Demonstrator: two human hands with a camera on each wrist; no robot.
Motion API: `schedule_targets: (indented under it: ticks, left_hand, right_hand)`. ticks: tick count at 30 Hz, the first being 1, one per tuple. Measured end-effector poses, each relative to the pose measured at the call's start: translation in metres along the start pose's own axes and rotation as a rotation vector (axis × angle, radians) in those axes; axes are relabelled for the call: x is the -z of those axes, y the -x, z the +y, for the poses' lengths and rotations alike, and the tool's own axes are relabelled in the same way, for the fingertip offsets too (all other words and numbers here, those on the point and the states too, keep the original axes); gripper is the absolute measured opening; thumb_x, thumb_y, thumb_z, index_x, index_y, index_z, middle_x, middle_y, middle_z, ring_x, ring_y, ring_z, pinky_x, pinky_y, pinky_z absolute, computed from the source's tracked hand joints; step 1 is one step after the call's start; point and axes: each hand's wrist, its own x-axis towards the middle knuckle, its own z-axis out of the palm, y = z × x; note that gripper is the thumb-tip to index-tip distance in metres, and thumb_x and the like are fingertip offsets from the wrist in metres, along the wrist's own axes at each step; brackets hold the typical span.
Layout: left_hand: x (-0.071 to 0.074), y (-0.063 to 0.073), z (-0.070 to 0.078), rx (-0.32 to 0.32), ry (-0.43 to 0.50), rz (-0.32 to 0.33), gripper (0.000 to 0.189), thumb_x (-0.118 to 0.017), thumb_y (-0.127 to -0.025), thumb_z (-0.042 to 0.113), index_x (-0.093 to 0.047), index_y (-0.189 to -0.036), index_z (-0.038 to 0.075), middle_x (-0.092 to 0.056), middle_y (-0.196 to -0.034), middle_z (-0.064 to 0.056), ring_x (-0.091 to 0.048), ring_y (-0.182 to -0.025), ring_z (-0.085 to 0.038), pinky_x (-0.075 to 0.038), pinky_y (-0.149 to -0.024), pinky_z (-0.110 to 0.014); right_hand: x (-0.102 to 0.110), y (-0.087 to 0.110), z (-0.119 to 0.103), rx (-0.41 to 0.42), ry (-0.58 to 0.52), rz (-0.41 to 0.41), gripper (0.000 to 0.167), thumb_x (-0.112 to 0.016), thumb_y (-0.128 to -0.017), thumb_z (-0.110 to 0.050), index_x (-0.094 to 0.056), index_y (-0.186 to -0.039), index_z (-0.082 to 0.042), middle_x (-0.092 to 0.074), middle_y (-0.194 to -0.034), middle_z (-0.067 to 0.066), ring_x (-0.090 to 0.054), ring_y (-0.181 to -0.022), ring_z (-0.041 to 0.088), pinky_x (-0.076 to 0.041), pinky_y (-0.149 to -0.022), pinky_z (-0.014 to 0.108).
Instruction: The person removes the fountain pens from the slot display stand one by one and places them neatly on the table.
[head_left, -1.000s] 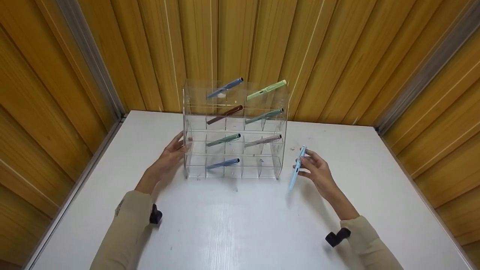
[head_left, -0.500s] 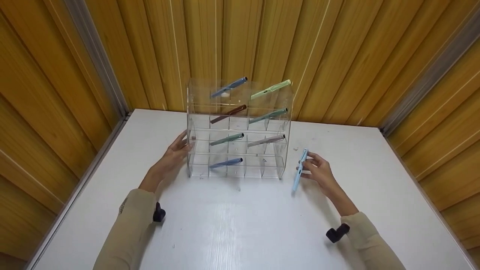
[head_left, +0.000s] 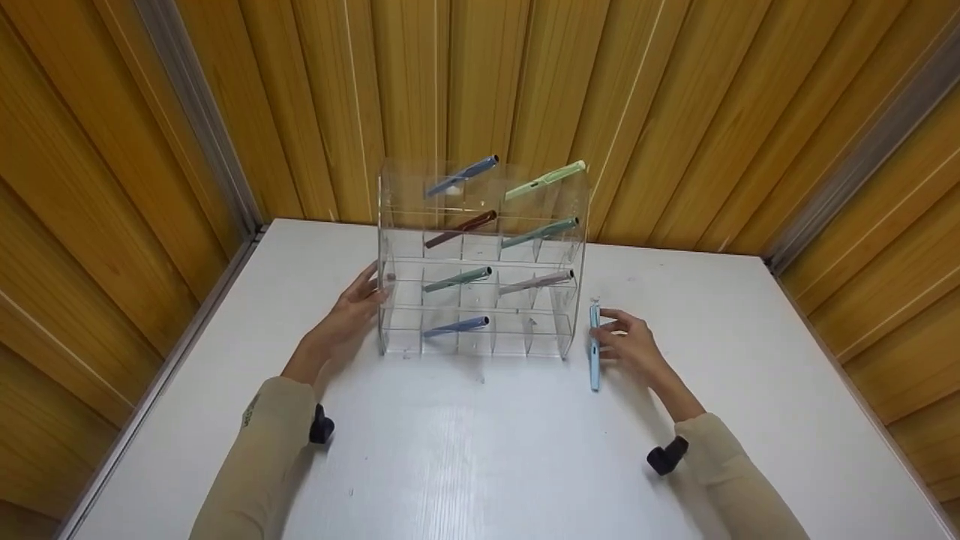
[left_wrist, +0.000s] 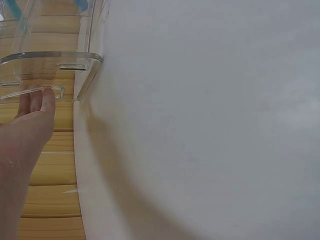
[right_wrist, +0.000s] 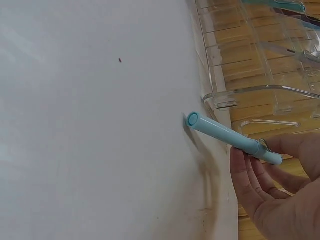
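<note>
A clear acrylic pen rack [head_left: 477, 307] stands upright on the white table, holding several slanted pens in its tiers. My left hand [head_left: 351, 307] is at the rack's left side, its fingertips touching the clear side panel near a rounded edge in the left wrist view. To the right of the rack, my right hand [head_left: 628, 343] pinches a light blue pen [head_left: 595, 360] between thumb and fingers. That pen points lengthwise toward the front of the table, its round end [right_wrist: 193, 119] facing away from the palm in the right wrist view.
Pens in the rack include a light green one [head_left: 545, 180], a dark red one [head_left: 461, 229] and a blue one [head_left: 456, 327] in the bottom tier. Corrugated yellow wood-look walls [head_left: 480, 82] enclose the white table [head_left: 450, 450] at the back and sides.
My right hand has moved slightly toward the rack and turned the light blue pen from a slant to nearly straight front-to-back. The left hand stays at the rack; the head view has shifted slightly.
</note>
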Motion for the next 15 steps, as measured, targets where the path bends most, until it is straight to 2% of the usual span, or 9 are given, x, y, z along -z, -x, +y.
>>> schedule_targets:
  ticks: [6,15]
  left_hand:
    - [0.0002,0.0018,0.0019,-0.015,0.021,-0.008,0.072,-0.055,-0.106,0.028,-0.013,-0.165,0.034,-0.012,-0.173,-0.008,-0.014,-0.160,-0.031,-0.013,-0.130,-0.053]
    - [-0.0019,0.0024,0.0005,-0.029,0.066,-0.024,0.071,-0.053,-0.107,0.024,-0.013,-0.165,0.033,-0.013,-0.173,-0.007,-0.013,-0.160,-0.030,-0.009,-0.130,-0.054]
  right_hand:
    - [-0.0041,-0.0076,0.0017,-0.005,0.133,0.000,0.057,-0.067,-0.098,-0.015,-0.047,-0.147,0.005,-0.064,-0.114,0.019,-0.070,-0.080,0.010,-0.064,-0.080,0.035]
    - [-0.0072,-0.0098,0.0059,-0.014,0.250,-0.033,0.056,-0.069,-0.096,-0.014,-0.050,-0.143,0.010,-0.064,-0.113,0.023,-0.071,-0.079,0.015,-0.064,-0.072,0.031]
